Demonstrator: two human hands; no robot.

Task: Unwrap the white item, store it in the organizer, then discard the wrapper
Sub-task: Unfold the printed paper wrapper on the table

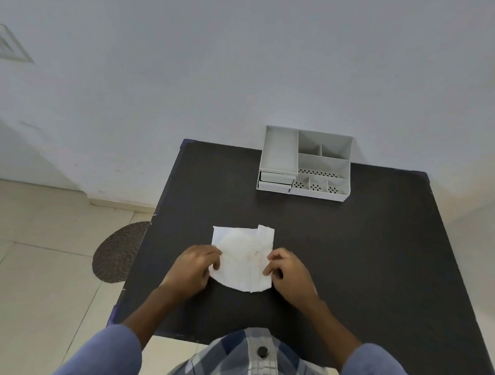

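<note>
Gripping: both hands pinch the wrapped white item (241,258) at its side edges, low over the near middle of the dark table (366,251).
Left hand (192,266): fingers curled onto the wrapper's left edge, thumb on top.
Right hand (286,271): fingertips closed on the right edge, where a folded flap (265,237) runs up the side.
Step in hand: unwrapping, by my reading; a round shape shows through the paper, so nothing looks freed yet.
Doing it well: lift that right flap first and peel outward, with the left hand pinning the packet so the contents don't slide off; slow pulls should keep thin paper from tearing.
Organizer (305,161): at the table's far edge against the wall, well apart from the hands; compartments appear empty.
Count: one wrapped item, one organizer, one table, two hands.
Compartments: one long tray on the left, two small drawers beneath it, six open sections on the right.
Bin for the wrapper: none in sight.
</note>
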